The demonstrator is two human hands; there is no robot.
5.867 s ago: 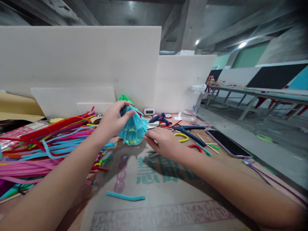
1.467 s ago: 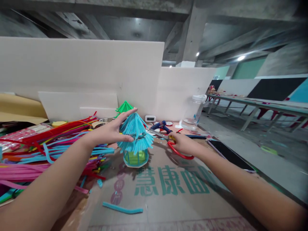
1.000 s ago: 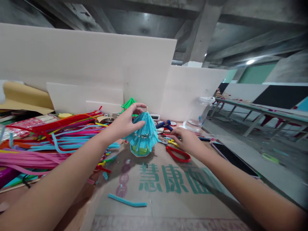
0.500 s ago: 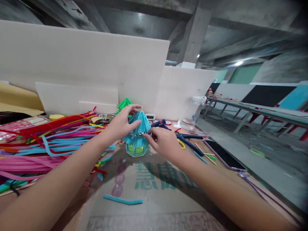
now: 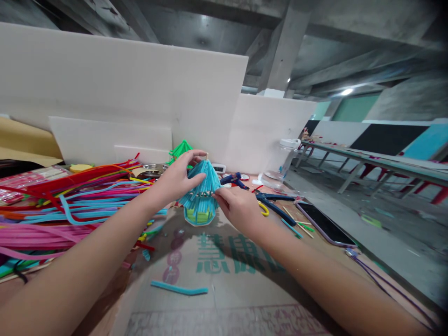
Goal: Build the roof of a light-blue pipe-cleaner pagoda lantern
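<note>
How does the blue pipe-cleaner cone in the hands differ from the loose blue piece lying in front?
The blue cone is many strands bundled into a standing shape; the loose blue piece is a single strand lying flat on the cardboard. The left hand and right hand grip the cone; nothing touches the piece. Both are light blue and fuzzy.

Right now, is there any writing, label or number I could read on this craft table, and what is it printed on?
"慧康": large green characters on the cardboard sheet; the right forearm hides the rest.
Faded reddish print near the cardboard's front edge: too blurred to read.
Small white digital display behind the blue pipe-cleaner cone: digits too small to read.
</note>
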